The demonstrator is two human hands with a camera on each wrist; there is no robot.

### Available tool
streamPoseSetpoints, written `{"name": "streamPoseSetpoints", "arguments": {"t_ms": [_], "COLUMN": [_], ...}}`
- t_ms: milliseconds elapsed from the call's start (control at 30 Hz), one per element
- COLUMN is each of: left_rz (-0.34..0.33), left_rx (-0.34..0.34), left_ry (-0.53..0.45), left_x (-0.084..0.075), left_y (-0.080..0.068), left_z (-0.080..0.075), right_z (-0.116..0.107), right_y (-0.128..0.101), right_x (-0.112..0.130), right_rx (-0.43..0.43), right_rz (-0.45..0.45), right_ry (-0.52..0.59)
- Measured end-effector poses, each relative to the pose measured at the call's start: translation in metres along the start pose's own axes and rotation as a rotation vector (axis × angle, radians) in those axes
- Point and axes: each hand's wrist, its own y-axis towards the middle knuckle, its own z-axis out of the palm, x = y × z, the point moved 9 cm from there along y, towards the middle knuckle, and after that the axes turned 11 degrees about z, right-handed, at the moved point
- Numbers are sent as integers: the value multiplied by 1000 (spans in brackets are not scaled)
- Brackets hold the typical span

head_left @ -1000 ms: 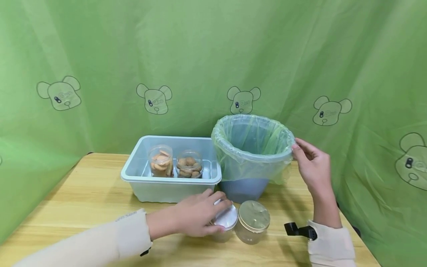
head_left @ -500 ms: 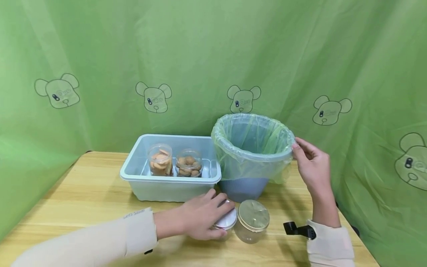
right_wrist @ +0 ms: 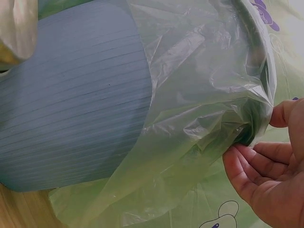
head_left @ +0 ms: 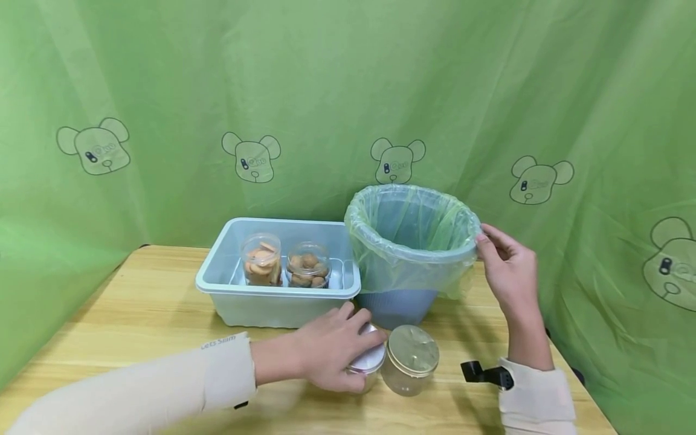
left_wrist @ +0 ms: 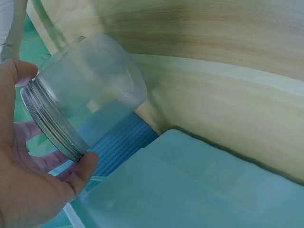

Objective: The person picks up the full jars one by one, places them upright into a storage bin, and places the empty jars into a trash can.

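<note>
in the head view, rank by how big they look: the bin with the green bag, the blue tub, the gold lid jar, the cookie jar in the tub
1. bin and blue tub: look about alike, so unranked.
2. gold lid jar: looks larger than the cookie jar, though it stands nearer the camera.
3. cookie jar.

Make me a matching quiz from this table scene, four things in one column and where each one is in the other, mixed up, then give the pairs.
1. silver-lidded jar
2. gold-lidded jar
3. jar of walnuts
4. green bag

A. lining the blue bin
B. inside the pale tub
C. gripped by the left hand
D. standing free on the table

Pairs: 1-C, 2-D, 3-B, 4-A
</note>
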Motion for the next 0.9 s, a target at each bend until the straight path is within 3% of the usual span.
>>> {"name": "streamPoseSetpoints", "arguments": {"t_ms": [500, 900], "left_rz": [50, 117], "left_rx": [-22, 30], "left_ry": [78, 84], "left_x": [-6, 0], "left_y": [6, 19], "left_z": [-42, -97], "right_z": [2, 1], "right_y": [0, 1], "right_x": [1, -1], "right_rx": [-2, 3], "right_rz": [-9, -9], "right_ry": [-5, -7]}}
